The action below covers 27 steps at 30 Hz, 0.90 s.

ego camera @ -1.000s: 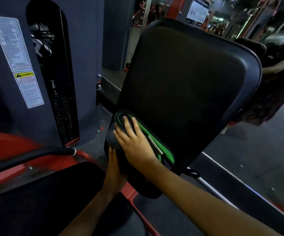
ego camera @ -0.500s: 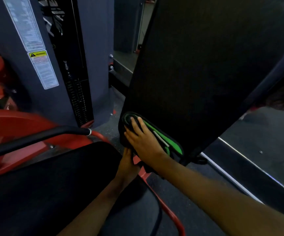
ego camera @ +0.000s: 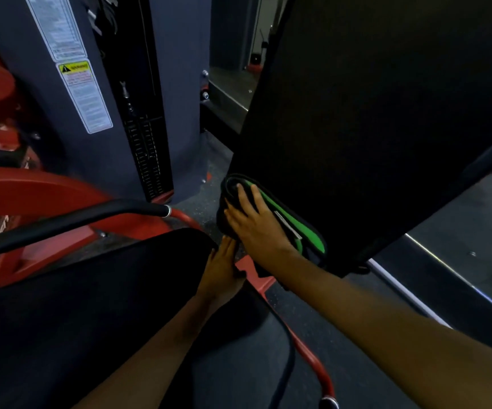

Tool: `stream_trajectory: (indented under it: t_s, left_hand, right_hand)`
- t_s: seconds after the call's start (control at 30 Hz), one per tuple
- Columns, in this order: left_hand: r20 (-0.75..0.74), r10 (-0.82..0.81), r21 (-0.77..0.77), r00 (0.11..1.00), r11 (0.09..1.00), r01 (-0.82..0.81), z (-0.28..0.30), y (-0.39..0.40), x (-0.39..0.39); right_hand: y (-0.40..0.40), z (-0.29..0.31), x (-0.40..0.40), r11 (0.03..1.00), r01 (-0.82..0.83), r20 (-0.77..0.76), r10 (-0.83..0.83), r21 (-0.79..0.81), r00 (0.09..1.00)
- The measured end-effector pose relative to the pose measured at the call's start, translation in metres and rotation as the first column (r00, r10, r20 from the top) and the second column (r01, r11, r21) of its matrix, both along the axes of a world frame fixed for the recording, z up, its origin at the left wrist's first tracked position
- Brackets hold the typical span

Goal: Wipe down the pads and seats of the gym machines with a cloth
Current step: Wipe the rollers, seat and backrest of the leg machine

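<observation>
The right hand [ego camera: 256, 222] lies flat, fingers spread and straight, pressing a folded black-and-green cloth [ego camera: 300, 231] against the lower corner of the big black back pad [ego camera: 371, 128]. Just below that grip, the left hand [ego camera: 222, 273] rests with straight fingers at the edge of the black seat [ego camera: 91, 305], holding nothing. Up and left of the cloth stands the grey weight-stack housing [ego camera: 176, 93] with two stickers; the yellow warning label [ego camera: 75, 68] carries a triangle, but its print is too blurred to read. A black-gripped handle [ego camera: 76, 222] on the red frame [ego camera: 32, 187] juts out left of the hands.
</observation>
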<state>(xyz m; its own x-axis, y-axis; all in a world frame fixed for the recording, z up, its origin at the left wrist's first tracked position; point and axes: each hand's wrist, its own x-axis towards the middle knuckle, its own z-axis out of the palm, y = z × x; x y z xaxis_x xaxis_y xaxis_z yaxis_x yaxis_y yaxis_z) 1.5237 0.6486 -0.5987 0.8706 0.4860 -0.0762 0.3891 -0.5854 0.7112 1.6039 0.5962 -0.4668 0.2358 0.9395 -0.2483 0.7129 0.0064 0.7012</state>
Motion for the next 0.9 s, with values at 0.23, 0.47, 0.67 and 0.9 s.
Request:
stream_trajectory:
  t_s: [0.23, 0.47, 0.67, 0.9]
  left_hand:
    - [-0.007, 0.058, -0.009, 0.998, 0.998, -0.058, -0.007, 0.029, -0.009]
    - [-0.172, 0.052, 0.046, 0.984, 0.998, -0.044, 0.006, 0.029, -0.01]
    - [-0.195, 0.016, 0.034, 0.981, 0.999, -0.009, 0.009, 0.039, -0.023]
    - [-0.186, -0.005, 0.032, 0.983, 0.999, 0.011, 0.017, 0.034, -0.027]
  right_hand:
    - [-0.002, 0.007, -0.008, 0.991, 0.053, 0.042, -0.058, 0.122, 0.997]
    - [-0.001, -0.007, -0.007, 0.996, -0.061, -0.017, 0.06, -0.062, 0.998]
    - [-0.034, 0.003, -0.008, 0.992, 0.015, 0.089, -0.026, 0.122, 0.996]
    - [-0.009, -0.019, -0.009, 0.997, -0.049, 0.024, 0.05, -0.063, 0.998]
